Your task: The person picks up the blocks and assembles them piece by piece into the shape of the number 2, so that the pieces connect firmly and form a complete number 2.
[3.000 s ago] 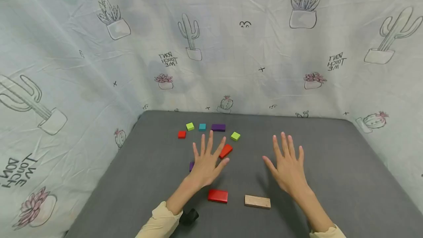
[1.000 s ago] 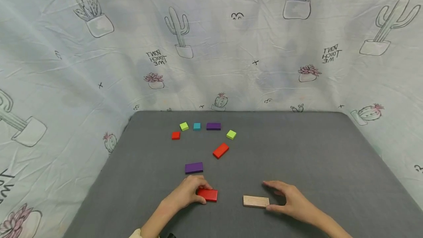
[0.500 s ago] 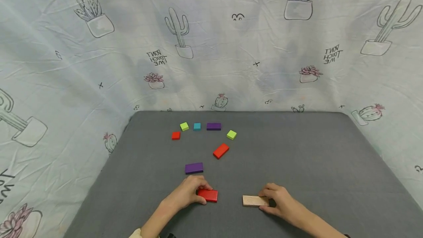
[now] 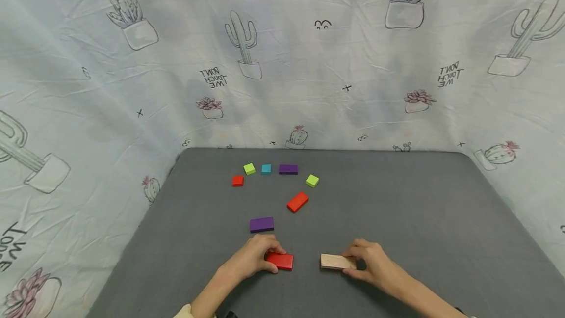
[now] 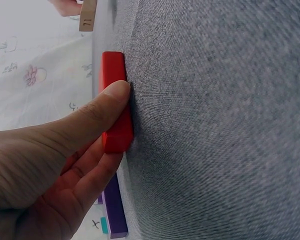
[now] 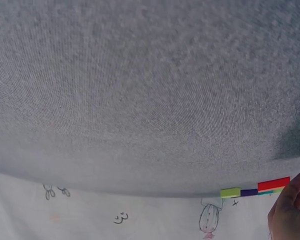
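In the head view my left hand [image 4: 253,256] pinches the left end of a flat red block [image 4: 281,261] between thumb and fingers. The left wrist view shows the thumb along one long side of that red block [image 5: 115,70], low at the grey cloth. To its right, my right hand [image 4: 370,263] grips the right end of a plain wooden block [image 4: 334,261]. Stamped digits mark the end of this wooden block [image 5: 87,21] in the left wrist view. Only part of the right hand [image 6: 292,210] shows at the right wrist view's edge; its block is hidden there.
Beyond the left hand lies a purple block [image 4: 262,225], with a tilted red block [image 4: 297,202] farther back. Small pieces sit near the back: a red one [image 4: 238,181], two lime ones [image 4: 249,169], a blue one [image 4: 266,169] and a purple block [image 4: 288,169]. A printed curtain [image 4: 282,63] stands behind.
Both hands have come down from spread above the table. The left took hold of the red block; the right then closed on the wooden block and shifted it slightly left and away from me.
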The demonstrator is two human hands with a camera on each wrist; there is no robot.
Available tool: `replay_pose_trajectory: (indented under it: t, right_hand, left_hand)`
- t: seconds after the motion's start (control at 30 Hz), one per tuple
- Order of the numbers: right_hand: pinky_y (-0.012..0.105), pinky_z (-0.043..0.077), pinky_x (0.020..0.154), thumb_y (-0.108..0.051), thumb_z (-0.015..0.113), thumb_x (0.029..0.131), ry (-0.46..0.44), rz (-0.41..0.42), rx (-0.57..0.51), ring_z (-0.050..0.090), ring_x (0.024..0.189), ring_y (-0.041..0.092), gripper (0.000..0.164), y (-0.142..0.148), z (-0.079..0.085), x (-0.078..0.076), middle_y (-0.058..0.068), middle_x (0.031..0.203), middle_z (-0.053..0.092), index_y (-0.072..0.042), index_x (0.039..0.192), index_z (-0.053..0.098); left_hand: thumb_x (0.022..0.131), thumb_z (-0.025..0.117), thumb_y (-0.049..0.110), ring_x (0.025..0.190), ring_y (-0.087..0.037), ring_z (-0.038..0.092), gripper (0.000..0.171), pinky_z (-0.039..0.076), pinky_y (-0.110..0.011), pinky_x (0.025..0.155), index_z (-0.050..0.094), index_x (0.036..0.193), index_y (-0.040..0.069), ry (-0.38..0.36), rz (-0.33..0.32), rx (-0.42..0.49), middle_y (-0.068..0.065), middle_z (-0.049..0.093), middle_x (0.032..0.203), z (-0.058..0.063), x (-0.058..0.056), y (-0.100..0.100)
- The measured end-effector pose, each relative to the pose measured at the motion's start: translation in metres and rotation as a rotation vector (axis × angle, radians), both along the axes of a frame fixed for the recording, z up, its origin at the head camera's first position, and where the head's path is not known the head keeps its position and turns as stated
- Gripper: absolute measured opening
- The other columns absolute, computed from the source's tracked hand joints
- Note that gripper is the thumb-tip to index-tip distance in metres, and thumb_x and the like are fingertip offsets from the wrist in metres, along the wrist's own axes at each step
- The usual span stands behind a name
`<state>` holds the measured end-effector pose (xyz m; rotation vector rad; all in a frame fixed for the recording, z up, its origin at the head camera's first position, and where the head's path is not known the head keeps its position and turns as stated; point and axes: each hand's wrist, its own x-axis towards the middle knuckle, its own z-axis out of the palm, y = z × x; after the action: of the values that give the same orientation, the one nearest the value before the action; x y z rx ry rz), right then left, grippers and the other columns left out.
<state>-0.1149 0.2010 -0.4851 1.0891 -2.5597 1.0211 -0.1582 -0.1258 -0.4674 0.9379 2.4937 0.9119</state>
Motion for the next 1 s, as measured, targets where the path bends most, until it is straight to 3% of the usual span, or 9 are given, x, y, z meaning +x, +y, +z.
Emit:
replay_pose_trajectory:
  t: [0.67, 1.0]
  right_hand:
    - [0.018, 0.049, 0.06, -0.008, 0.082, 0.074, 0.017, 0.057, -0.032, 0.054, 0.076, 0.0, 0.023, -0.015, 0.011, -0.003, -0.005, 0.089, 0.061, -0.008, 0.094, 0.07]
    - [0.021, 0.05, 0.06, -0.009, 0.081, 0.076, -0.017, 0.083, -0.024, 0.053, 0.076, -0.001, 0.021, -0.022, 0.012, -0.004, -0.004, 0.09, 0.06, -0.007, 0.094, 0.07]
  left_hand:
    - [0.067, 0.085, 0.014, 0.079, -0.001, 0.052, 0.034, 0.046, -0.02, 0.068, 0.074, 0.099, 0.01, 0.025, -0.008, -0.013, 0.008, 0.063, 0.089, -0.001, -0.001, 0.0]
    - [0.067, 0.085, 0.013, 0.078, -0.001, 0.052, 0.034, 0.046, -0.019, 0.068, 0.074, 0.099, 0.01, 0.025, -0.003, -0.013, 0.008, 0.062, 0.088, -0.001, 0.001, 0.001]
